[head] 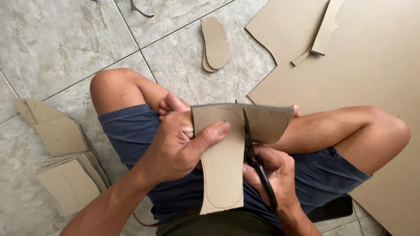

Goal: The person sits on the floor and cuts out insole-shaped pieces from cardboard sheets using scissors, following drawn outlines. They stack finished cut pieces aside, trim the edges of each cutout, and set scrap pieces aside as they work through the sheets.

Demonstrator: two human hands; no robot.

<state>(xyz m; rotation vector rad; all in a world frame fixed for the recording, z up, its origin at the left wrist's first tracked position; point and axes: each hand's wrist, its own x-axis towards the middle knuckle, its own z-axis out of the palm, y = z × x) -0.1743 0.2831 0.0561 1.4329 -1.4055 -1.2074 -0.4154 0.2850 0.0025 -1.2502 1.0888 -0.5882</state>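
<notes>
**Cutting a sole shape out of cardboard**

I sat cross-legged on the tiled floor (pixel 57 48) and held the cardboard piece (pixel 227 157) over my lap. My left hand (pixel 175 148) had its fingers (pixel 214 131) closed on the left edge of the piece, thumb on top, so it stood firm between my knees. My right hand (pixel 273 175) was closed around the black handles of the scissors (pixel 251 148), and the blades pointed up and away from me, already deep in the cardboard along the right side of the drawn sole outline. How wide the blades were open, I could not tell.

I judged the step to be the long cut along the outline, about half done on that side. The next move, I think, called for turning the piece slowly with the left hand while the blades followed the curve at the top, without leaving the pencil line.

Two finished soles (pixel 215 43) lay on the floor ahead of me, a big cardboard sheet (pixel 372 78) at my right, and a stack of marked pieces (pixel 65 161) at my left.
</notes>
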